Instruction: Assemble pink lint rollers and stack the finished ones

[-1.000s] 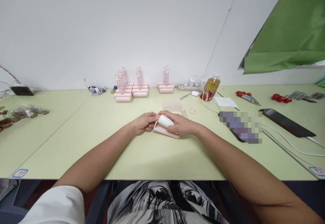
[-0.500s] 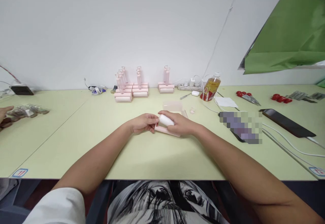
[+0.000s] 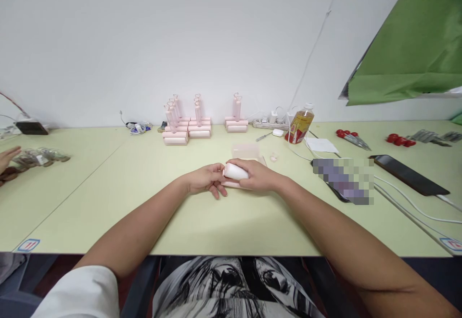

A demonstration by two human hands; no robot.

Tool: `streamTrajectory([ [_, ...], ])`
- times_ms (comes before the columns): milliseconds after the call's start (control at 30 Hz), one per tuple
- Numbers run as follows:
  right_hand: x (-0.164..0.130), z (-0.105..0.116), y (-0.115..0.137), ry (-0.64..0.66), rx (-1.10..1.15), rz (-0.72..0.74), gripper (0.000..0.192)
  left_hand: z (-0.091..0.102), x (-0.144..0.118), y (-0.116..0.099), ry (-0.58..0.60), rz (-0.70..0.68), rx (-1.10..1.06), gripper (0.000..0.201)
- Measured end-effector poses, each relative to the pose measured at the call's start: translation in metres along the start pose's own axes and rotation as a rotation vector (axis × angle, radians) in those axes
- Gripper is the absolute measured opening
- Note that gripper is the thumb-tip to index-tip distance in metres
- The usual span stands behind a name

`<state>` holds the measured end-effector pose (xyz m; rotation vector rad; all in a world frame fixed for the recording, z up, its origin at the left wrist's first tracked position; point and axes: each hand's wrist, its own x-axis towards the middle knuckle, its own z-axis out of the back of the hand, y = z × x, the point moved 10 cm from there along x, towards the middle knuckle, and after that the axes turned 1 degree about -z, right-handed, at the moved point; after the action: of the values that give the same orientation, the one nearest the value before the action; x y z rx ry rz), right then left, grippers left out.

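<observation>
A lint roller with a white paper roll (image 3: pixel 236 171) and a pale pink frame lies between my hands, low over the table. My right hand (image 3: pixel 258 176) wraps round it from the right. At its left end, the thumb and index finger of my left hand (image 3: pixel 207 179) grip the pink end piece, while the other fingers spread downward. Part of the pink frame is hidden by my hands. Just behind them lies a translucent pink cover (image 3: pixel 245 150). A small pink part (image 3: pixel 273 157) sits to the right of it.
Several assembled pink lint rollers (image 3: pixel 175 137) stand by the wall, handles up. Rightward are a drink bottle (image 3: pixel 299 124), a power strip (image 3: pixel 270 124), a phone (image 3: pixel 407 173) and white cables. Another person's hand (image 3: pixel 7 158) is at far left near bagged items (image 3: pixel 41 157).
The white roll has come down against the pink frame, closing the gap between them. My left hand's lower fingers have spread out downward. The other person's hand has shifted slightly.
</observation>
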<state>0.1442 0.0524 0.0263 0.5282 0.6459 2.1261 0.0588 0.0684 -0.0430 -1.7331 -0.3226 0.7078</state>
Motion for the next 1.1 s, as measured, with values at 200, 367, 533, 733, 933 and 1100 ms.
streamTrajectory([
  [200,0.002,-0.002,0.007,0.001,-0.100,0.055,0.054,0.011,0.006,0.002,-0.135,0.009,-0.124,0.028],
  [367,0.002,-0.006,0.006,0.011,-0.194,0.006,0.050,0.013,0.006,0.000,-0.199,-0.019,-0.127,0.022],
  [533,0.002,0.001,-0.003,-0.037,-0.228,-0.079,0.034,0.012,0.005,-0.003,-0.188,-0.068,-0.120,0.036],
  [733,0.004,0.003,-0.006,-0.033,-0.258,-0.050,0.034,0.012,0.006,-0.001,-0.182,-0.071,-0.127,0.042],
  [933,0.002,0.003,-0.005,-0.047,-0.255,-0.099,0.038,0.011,0.005,-0.002,-0.190,-0.087,-0.085,0.045],
  [1100,-0.002,0.009,-0.014,-0.067,-0.324,-0.307,0.051,0.007,0.005,-0.004,-0.248,-0.109,-0.050,0.044],
])
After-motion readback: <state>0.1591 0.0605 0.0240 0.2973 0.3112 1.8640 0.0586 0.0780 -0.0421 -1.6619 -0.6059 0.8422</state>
